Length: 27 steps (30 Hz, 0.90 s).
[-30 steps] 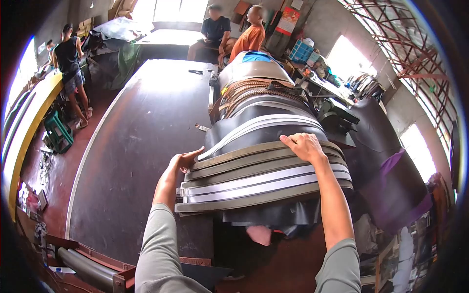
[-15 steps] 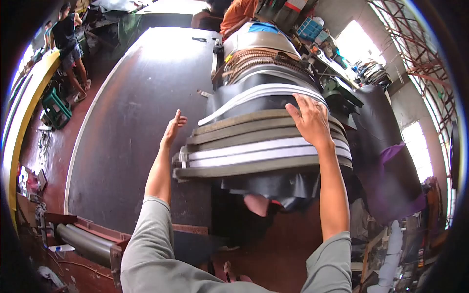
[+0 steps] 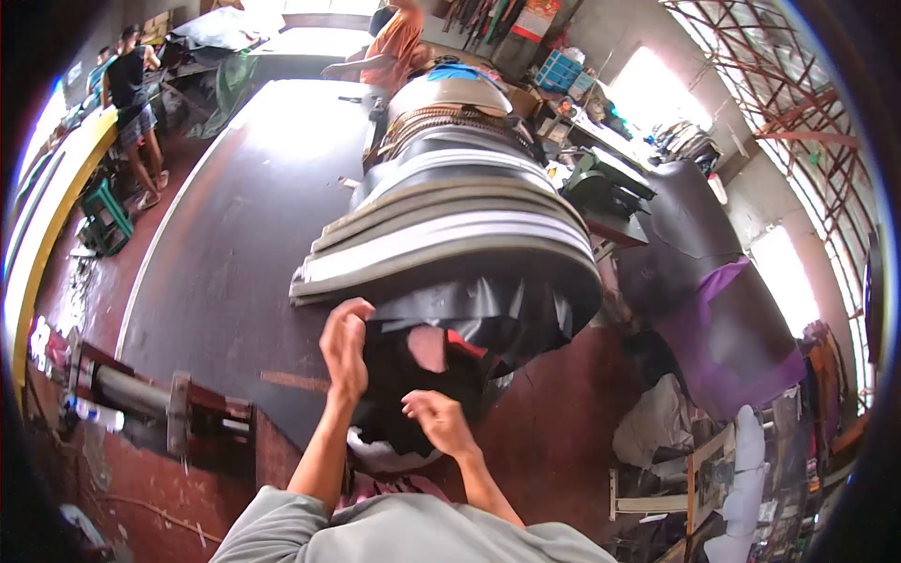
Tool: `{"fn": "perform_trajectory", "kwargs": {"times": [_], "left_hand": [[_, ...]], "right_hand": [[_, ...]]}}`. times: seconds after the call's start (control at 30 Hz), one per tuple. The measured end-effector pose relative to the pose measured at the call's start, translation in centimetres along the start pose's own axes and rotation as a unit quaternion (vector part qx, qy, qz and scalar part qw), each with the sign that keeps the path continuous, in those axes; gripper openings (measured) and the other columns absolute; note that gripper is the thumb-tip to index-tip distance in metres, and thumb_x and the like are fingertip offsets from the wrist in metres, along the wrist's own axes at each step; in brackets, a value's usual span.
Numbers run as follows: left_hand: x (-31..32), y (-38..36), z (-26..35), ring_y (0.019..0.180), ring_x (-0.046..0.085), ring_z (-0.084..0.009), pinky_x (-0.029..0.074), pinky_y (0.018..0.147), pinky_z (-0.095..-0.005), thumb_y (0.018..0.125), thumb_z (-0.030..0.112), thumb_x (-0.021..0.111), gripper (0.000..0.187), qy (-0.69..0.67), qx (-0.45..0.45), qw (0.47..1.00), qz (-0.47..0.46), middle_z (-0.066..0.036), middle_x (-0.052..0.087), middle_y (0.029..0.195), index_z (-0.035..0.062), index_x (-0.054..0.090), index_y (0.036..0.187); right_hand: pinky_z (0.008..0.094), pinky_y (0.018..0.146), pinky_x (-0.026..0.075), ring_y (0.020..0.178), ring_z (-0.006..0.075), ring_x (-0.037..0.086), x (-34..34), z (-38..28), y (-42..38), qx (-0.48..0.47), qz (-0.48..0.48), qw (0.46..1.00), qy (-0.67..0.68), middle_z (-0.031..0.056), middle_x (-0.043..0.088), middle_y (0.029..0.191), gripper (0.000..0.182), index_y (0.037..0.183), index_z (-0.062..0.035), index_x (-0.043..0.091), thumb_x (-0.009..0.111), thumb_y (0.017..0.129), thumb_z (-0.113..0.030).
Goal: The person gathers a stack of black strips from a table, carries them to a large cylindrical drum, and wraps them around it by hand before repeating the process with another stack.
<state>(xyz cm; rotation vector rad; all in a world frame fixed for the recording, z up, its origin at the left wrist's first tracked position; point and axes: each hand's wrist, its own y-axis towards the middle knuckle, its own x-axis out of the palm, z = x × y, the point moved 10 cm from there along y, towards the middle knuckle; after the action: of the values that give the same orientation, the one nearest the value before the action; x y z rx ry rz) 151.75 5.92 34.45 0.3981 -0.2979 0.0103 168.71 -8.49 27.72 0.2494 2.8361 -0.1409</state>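
Note:
My left hand [image 3: 345, 352] is at the near left corner of a black sheet [image 3: 441, 305], fingers loosely bent, fingertips right at its edge. Lower and to the right, my right hand [image 3: 441, 422] hovers with half-curled fingers over the dark space below the sheet's hanging edge. Ahead of both hands lies a stack of long strips, olive-grey ones [image 3: 460, 199] and white ones [image 3: 450, 246], bowed across the black sheet. Beneath the overhang a pink piece [image 3: 427, 349] and a red bit [image 3: 466, 343] show.
A large dark table [image 3: 216, 253] stretches away on the left. Rollers in a frame [image 3: 131, 389] stand at its near end. Farther off are a person in orange [image 3: 394, 47] and a person in dark clothes [image 3: 131, 84]. Black and purple sheeting [image 3: 694, 281] hangs at the right.
Both hands have come down and back toward me, the right one also inward, off the strips. My view has turned, and the strips now sit farther left.

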Motion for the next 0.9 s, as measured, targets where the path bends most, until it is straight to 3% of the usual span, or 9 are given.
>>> {"fn": "perform_trajectory", "kwargs": {"times": [0.07, 0.17, 0.27, 0.33, 0.4, 0.47, 0.57, 0.67, 0.9], "left_hand": [[3.7, -7.5, 3.7, 0.092, 0.065, -0.0181, 0.05, 0.08, -0.0327, 0.099, 0.021, 0.061, 0.026, 0.011, 0.038, 0.988, -0.146, -0.009, 0.068, 0.102, -0.0015, 0.067, 0.112], [8.7, -19.4, 4.4, 0.093, 0.066, -0.0248, 0.052, 0.081, -0.0362, 0.097, 0.022, 0.065, 0.024, 0.037, -0.085, 0.917, -0.388, -0.012, 0.068, 0.103, 0.0018, 0.068, 0.111], [10.6, -27.9, 5.9, 0.105, 0.064, -0.0285, 0.052, 0.09, -0.0414, 0.094, 0.027, 0.07, 0.031, 0.073, -0.037, 0.838, -0.539, -0.015, 0.067, 0.105, 0.0008, 0.066, 0.112], [11.0, -31.7, 6.9, 0.108, 0.063, -0.0273, 0.052, 0.092, -0.0404, 0.096, 0.027, 0.068, 0.034, 0.056, -0.142, 0.78, -0.607, -0.015, 0.065, 0.109, -0.0001, 0.064, 0.115], [9.7, -34.4, 7.4, 0.107, 0.062, -0.0223, 0.052, 0.093, -0.0378, 0.096, 0.025, 0.066, 0.034, 0.019, -0.252, 0.733, -0.631, -0.013, 0.064, 0.109, 0.0011, 0.062, 0.119], [7.2, -36.3, 7.4, 0.106, 0.059, -0.0163, 0.051, 0.092, -0.0348, 0.097, 0.02, 0.063, 0.034, 0.016, -0.258, 0.729, -0.634, -0.009, 0.062, 0.113, 0.0062, 0.059, 0.127], [2.1, -38.1, 6.6, 0.102, 0.061, -0.0192, 0.052, 0.091, -0.0354, 0.099, 0.03, 0.063, 0.037, 0.023, -0.268, 0.752, -0.602, -0.011, 0.062, 0.114, 0.0055, 0.06, 0.126], [-6.7, -38.5, 4.9, 0.105, 0.059, -0.0208, 0.049, 0.093, -0.0349, 0.098, 0.026, 0.062, 0.036, 0.02, -0.431, 0.764, -0.48, -0.012, 0.061, 0.115, 0.0044, 0.059, 0.126], [-25.1, -32.4, 14.9, 0.105, 0.059, -0.0212, 0.049, 0.093, -0.0349, 0.097, 0.025, 0.061, 0.035, 0.076, -0.349, 0.841, -0.405, -0.012, 0.06, 0.115, 0.0043, 0.058, 0.125]], "right_hand": [[0.0381, 0.089, 0.054, 0.093, 0.0257, 0.072, 4.0, 3.5, -2.9, 0.013, -0.155, 0.981, -0.114, 0.0125, 0.074, 0.102, 0.031, 0.11, -0.0002, 0.071, 0.061, 0.1, -0.027], [0.0385, 0.091, 0.053, 0.101, 0.0273, 0.072, 7.0, 14.7, -6.3, 0.109, -0.272, 0.927, -0.235, 0.0119, 0.075, 0.11, 0.031, 0.114, -0.0057, 0.073, 0.064, 0.098, -0.03], [0.0385, 0.092, 0.053, 0.102, 0.0268, 0.071, 7.8, 22.4, -10.0, 0.184, -0.287, 0.908, -0.244, 0.0119, 0.075, 0.111, 0.03, 0.114, -0.0064, 0.073, 0.065, 0.097, -0.029], [0.0384, 0.092, 0.053, 0.103, 0.0265, 0.071, 7.4, 25.8, -12.6, 0.231, -0.271, 0.904, -0.234, 0.012, 0.075, 0.112, 0.03, 0.114, -0.0069, 0.074, 0.065, 0.096, -0.029], [0.0384, 0.092, 0.053, 0.104, 0.0261, 0.071, 7.3, 28.0, -14.7, 0.272, -0.248, 0.903, -0.22, 0.012, 0.074, 0.113, 0.03, 0.114, -0.0074, 0.074, 0.066, 0.095, -0.029], [0.0383, 0.093, 0.053, 0.105, 0.0258, 0.071, 7.9, 29.3, -17.1, 0.31, -0.222, 0.902, -0.201, 0.0121, 0.074, 0.113, 0.029, 0.114, -0.0079, 0.074, 0.066, 0.095, -0.028], [0.0383, 0.093, 0.053, 0.106, 0.0253, 0.071, 10.7, 30.6, -19.8, 0.352, -0.182, 0.902, -0.173, 0.0121, 0.074, 0.115, 0.029, 0.114, -0.0087, 0.074, 0.067, 0.094, -0.028], [0.0382, 0.094, 0.053, 0.108, 0.0248, 0.07, 18.1, 30.9, -21.7, 0.375, -0.168, 0.9, -0.143, 0.0122, 0.074, 0.116, 0.029, 0.114, -0.0094, 0.075, 0.068, 0.093, -0.027], [0.0381, 0.095, 0.053, 0.111, 0.0236, 0.07, 44.7, 25.9, -23.9, 0.361, -0.241, 0.898, -0.072, 0.0123, 0.073, 0.118, 0.029, 0.114, -0.0112, 0.076, 0.07, 0.09, -0.026]]}}
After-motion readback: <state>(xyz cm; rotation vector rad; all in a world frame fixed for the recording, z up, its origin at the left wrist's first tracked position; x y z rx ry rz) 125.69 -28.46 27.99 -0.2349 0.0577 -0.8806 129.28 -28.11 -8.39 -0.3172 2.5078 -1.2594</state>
